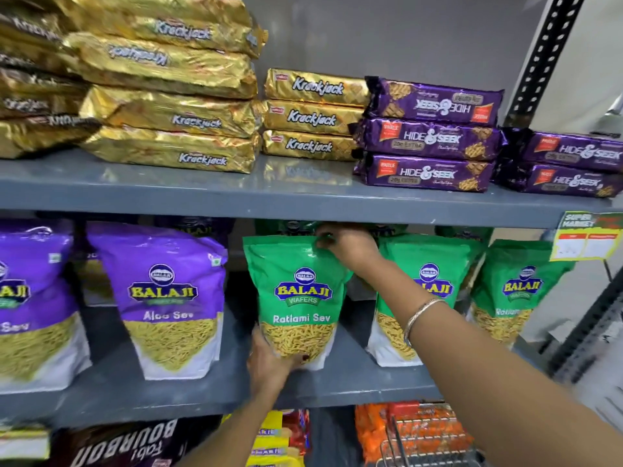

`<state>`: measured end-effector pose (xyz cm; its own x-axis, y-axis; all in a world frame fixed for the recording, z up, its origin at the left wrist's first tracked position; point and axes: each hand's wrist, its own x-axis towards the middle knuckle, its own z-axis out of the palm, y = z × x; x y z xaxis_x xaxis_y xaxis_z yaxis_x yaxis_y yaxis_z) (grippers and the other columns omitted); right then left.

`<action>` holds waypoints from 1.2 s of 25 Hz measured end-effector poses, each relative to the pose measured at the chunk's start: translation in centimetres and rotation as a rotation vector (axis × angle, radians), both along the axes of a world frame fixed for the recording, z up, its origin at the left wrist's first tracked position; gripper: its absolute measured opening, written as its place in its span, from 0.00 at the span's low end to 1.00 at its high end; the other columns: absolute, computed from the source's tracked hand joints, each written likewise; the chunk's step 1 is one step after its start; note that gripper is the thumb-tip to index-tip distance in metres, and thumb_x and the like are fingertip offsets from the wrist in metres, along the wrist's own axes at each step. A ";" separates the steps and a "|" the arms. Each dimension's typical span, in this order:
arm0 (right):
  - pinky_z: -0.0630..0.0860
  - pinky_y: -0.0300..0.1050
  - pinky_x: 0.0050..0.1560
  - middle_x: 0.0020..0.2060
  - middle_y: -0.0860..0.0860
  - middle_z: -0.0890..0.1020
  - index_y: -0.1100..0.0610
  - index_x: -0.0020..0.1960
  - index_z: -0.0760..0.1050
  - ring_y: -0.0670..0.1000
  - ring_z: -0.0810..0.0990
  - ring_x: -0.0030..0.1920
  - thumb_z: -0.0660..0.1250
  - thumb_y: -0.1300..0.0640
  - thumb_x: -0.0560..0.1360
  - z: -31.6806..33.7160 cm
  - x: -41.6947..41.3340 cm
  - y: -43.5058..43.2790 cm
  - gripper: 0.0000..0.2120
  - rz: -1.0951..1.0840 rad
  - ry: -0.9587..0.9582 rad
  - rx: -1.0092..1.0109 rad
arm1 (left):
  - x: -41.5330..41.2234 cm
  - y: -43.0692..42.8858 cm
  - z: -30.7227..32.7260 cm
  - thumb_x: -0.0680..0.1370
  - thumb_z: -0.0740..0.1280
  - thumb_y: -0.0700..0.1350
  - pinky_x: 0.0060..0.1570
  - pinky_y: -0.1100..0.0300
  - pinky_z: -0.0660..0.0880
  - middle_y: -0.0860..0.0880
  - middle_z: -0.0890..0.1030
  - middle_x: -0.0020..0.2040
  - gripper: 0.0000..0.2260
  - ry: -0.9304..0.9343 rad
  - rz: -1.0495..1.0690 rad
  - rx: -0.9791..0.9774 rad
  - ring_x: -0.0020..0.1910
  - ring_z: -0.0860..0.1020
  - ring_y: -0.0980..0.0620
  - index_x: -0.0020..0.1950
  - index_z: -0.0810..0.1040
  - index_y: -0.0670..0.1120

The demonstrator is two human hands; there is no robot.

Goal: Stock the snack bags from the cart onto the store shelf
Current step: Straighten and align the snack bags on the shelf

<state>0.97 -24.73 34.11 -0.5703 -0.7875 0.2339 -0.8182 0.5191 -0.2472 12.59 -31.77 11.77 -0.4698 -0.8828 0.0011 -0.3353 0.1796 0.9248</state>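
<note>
Both hands share one grip on the green Ratlami Sev bag (298, 299) at centre frame: the right hand (347, 246) pinches its top edge just under the upper shelf, and the left hand (269, 364) cups its base where it meets the middle shelf (209, 396).

To seat it well, I judge the base should be set flat and square first, label facing out, in line with the green bags to its right; the top pinch should let go only once the pouch stands by itself.

Its label reads "BALAJI WAFERS, Ratlami Sev". Left of it stand purple Aloo Sev bags (168, 298), same brand. In the upper half lie gold Krackjack packs (312, 117) and purple Hide & Seek packs (428, 139), marked "20g EXTRA". At right edge hangs a "SUPER MARKET" tag (586, 237). Bottom left, a pack reads "Bourbon", upside down.
</note>
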 end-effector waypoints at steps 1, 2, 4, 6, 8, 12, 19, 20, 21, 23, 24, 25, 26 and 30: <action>0.72 0.46 0.56 0.63 0.53 0.77 0.54 0.60 0.75 0.57 0.75 0.61 0.62 0.54 0.76 0.2 0.1 -0.1 0.14 0.003 -0.009 -0.021 | 0.1 -0.3 -0.2 0.57 0.80 0.44 0.59 0.46 0.72 0.40 0.76 0.64 0.42 -0.013 -0.045 0.023 0.63 0.74 0.39 0.65 0.62 0.42; 0.72 0.46 0.57 0.63 0.53 0.77 0.55 0.59 0.76 0.57 0.74 0.61 0.62 0.54 0.76 0.5 0.3 -0.2 0.13 0.014 -0.020 -0.033 | 0.2 -0.3 -0.3 0.58 0.80 0.45 0.56 0.47 0.73 0.41 0.77 0.62 0.38 -0.025 -0.051 0.031 0.61 0.75 0.39 0.61 0.64 0.44; 0.71 0.48 0.60 0.64 0.53 0.76 0.56 0.59 0.76 0.57 0.73 0.63 0.62 0.54 0.76 0.8 0.6 -0.3 0.13 0.028 -0.013 -0.040 | 0.4 -0.3 -0.3 0.56 0.80 0.46 0.55 0.45 0.74 0.41 0.78 0.60 0.35 0.007 -0.051 0.043 0.59 0.76 0.39 0.55 0.64 0.47; 0.69 0.48 0.61 0.67 0.54 0.73 0.55 0.62 0.73 0.57 0.71 0.65 0.61 0.51 0.76 1.1 1.1 -0.4 0.17 -0.007 0.006 -0.020 | 0.7 -0.3 0.0 0.55 0.81 0.50 0.59 0.44 0.73 0.41 0.75 0.64 0.41 0.041 -0.102 0.044 0.63 0.74 0.40 0.61 0.63 0.46; 0.70 0.48 0.61 0.69 0.56 0.71 0.55 0.66 0.68 0.58 0.69 0.67 0.60 0.46 0.76 1.7 2.5 -0.7 0.22 -0.041 0.022 0.013 | 1.7 -0.5 0.4 0.57 0.80 0.52 0.65 0.46 0.68 0.41 0.68 0.70 0.49 0.013 -0.121 -0.021 0.69 0.67 0.40 0.71 0.58 0.42; 0.72 0.50 0.58 0.64 0.59 0.75 0.58 0.63 0.70 0.59 0.73 0.64 0.58 0.45 0.76 2.6 7.7 -3.8 0.21 0.098 0.058 -0.003 | 6.7 -1.6 0.6 0.65 0.75 0.53 0.61 0.49 0.72 0.40 0.75 0.57 0.31 -0.173 0.075 -0.591 0.59 0.75 0.39 0.61 0.69 0.40; 0.70 0.50 0.64 0.70 0.56 0.69 0.52 0.67 0.67 0.58 0.69 0.68 0.60 0.53 0.75 0.5 12.8 -12.1 0.20 0.220 0.061 0.088 | 13.9 -10.2 0.3 0.54 0.82 0.44 0.67 0.45 0.65 0.36 0.65 0.70 0.51 0.074 0.408 -0.179 0.69 0.64 0.38 0.71 0.58 0.36; 0.69 0.50 0.64 0.70 0.56 0.69 0.52 0.67 0.68 0.58 0.69 0.68 0.59 0.53 0.76 0.4 12.9 -12.7 0.20 0.210 0.050 0.068 | 14.5 -11.3 0.3 0.55 0.82 0.42 0.68 0.47 0.64 0.38 0.63 0.72 0.53 0.118 0.320 -0.102 0.71 0.64 0.40 0.73 0.55 0.38; 0.69 0.49 0.64 0.70 0.56 0.70 0.53 0.66 0.68 0.58 0.69 0.68 0.59 0.53 0.76 0.4 12.9 -13.0 0.19 0.204 0.020 0.039 | 14.7 -12.0 0.2 0.55 0.81 0.39 0.67 0.50 0.65 0.40 0.64 0.72 0.53 0.149 0.229 -0.052 0.70 0.65 0.43 0.73 0.55 0.40; 0.69 0.46 0.62 0.68 0.55 0.72 0.53 0.66 0.69 0.57 0.71 0.66 0.59 0.53 0.76 0.7 13.2 -13.6 0.18 0.204 -0.076 -0.007 | 14.9 -12.6 0.0 0.57 0.80 0.35 0.61 0.57 0.66 0.40 0.69 0.68 0.48 0.162 0.155 0.003 0.67 0.69 0.44 0.71 0.58 0.39; 0.69 0.45 0.61 0.68 0.55 0.73 0.53 0.66 0.69 0.57 0.72 0.65 0.59 0.53 0.77 0.8 13.3 -13.7 0.18 0.205 -0.114 -0.018 | 14.8 -12.5 -0.1 0.58 0.79 0.34 0.60 0.57 0.67 0.40 0.70 0.66 0.45 0.156 0.173 0.010 0.65 0.71 0.44 0.70 0.60 0.39; 0.69 0.44 0.61 0.68 0.55 0.72 0.54 0.66 0.69 0.57 0.72 0.65 0.60 0.53 0.77 0.7 13.3 -13.8 0.19 0.202 -0.138 -0.021 | 14.7 -12.4 -0.1 0.58 0.79 0.34 0.59 0.55 0.69 0.39 0.72 0.65 0.43 0.152 0.194 0.014 0.65 0.71 0.43 0.69 0.61 0.39; 0.68 0.45 0.61 0.68 0.55 0.72 0.54 0.66 0.69 0.57 0.71 0.66 0.60 0.52 0.76 0.6 13.2 -13.8 0.19 0.192 -0.146 -0.022 | 14.7 -12.3 -0.1 0.59 0.78 0.34 0.59 0.53 0.70 0.39 0.72 0.64 0.42 0.145 0.211 0.014 0.64 0.72 0.42 0.68 0.62 0.39; 0.73 0.49 0.54 0.61 0.60 0.77 0.58 0.60 0.74 0.61 0.75 0.60 0.61 0.49 0.75 0.4 13.1 -13.0 0.18 0.073 -0.070 -0.044 | 14.6 -12.5 -0.1 0.58 0.79 0.35 0.60 0.51 0.71 0.39 0.73 0.63 0.42 0.151 0.179 0.014 0.63 0.72 0.42 0.68 0.63 0.40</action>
<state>14.06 -37.74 34.48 -0.5279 -0.8174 0.2308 -0.8335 0.4462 -0.3258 27.18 -44.23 11.67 -0.3009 -0.9525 0.0467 -0.2179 0.1164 0.9690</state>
